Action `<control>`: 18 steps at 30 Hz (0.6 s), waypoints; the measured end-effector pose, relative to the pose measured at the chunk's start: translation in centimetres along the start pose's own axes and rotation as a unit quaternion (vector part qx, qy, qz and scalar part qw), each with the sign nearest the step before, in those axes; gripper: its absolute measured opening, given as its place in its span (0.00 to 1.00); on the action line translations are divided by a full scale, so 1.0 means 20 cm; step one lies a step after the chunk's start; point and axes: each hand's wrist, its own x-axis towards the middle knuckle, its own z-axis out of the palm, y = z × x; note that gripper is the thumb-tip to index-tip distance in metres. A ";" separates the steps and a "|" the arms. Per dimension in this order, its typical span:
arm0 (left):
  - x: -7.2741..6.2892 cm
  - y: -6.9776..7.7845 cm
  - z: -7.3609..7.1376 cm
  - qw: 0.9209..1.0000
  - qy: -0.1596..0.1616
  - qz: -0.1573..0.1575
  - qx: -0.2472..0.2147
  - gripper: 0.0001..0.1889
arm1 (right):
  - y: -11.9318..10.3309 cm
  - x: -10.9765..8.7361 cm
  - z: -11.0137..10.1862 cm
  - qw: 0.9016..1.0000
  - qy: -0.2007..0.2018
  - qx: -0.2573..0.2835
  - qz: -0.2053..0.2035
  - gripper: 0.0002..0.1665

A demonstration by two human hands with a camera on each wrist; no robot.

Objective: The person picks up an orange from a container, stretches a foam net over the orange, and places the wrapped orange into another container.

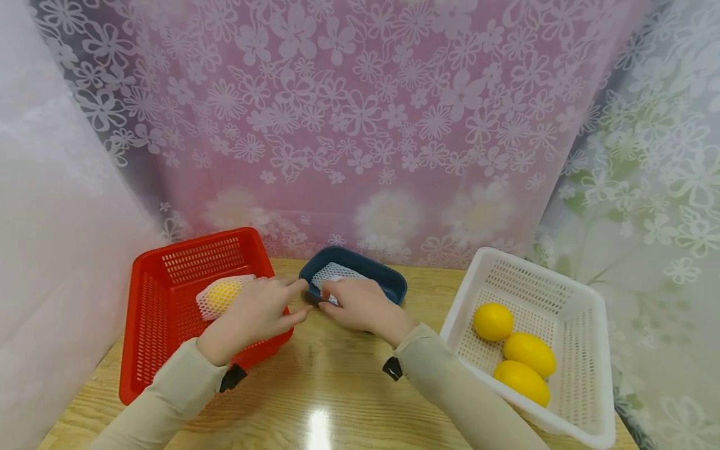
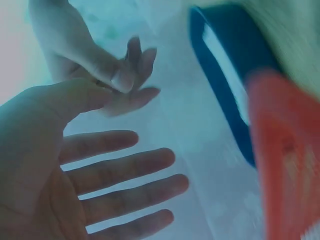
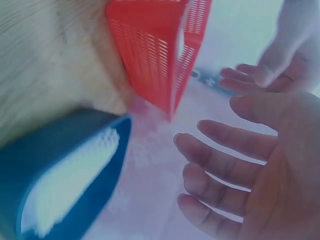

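My left hand (image 1: 260, 310) hovers over the right side of the red basket (image 1: 128, 337), fingers extended and holding nothing. Inside that basket lies a yellow lemon (image 1: 221, 295) wrapped in a white foam net. My right hand (image 1: 362, 305) is over the near side of a small dark blue tray (image 1: 396, 282), its fingers loosely bent. White foam netting (image 1: 329, 272) lies in the tray, partly hidden by that hand in the head view. In the right wrist view, nothing is between the right fingers (image 3: 227, 165). The two hands face each other, fingertips apart.
A white basket (image 1: 604, 369) on the right holds three bare yellow lemons (image 1: 529, 353). All the containers stand on a wooden table (image 1: 337, 387). A pink flowered curtain (image 1: 365, 137) hangs behind, with pale sheets at both sides.
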 end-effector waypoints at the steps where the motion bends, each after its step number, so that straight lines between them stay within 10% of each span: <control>1: 0.01 0.03 0.01 1.000 0.006 0.007 -0.002 0.14 | 0.02 -0.04 -0.02 1.000 0.007 0.000 0.000 0.10; 9: 0.14 0.27 0.05 0.997 0.019 0.063 -0.027 0.15 | 0.19 -0.40 -0.14 0.996 0.072 0.050 -0.008 0.08; 18: 0.31 0.50 0.25 0.995 0.074 0.034 0.061 0.15 | 0.43 -0.79 -0.12 0.973 0.157 0.072 0.150 0.07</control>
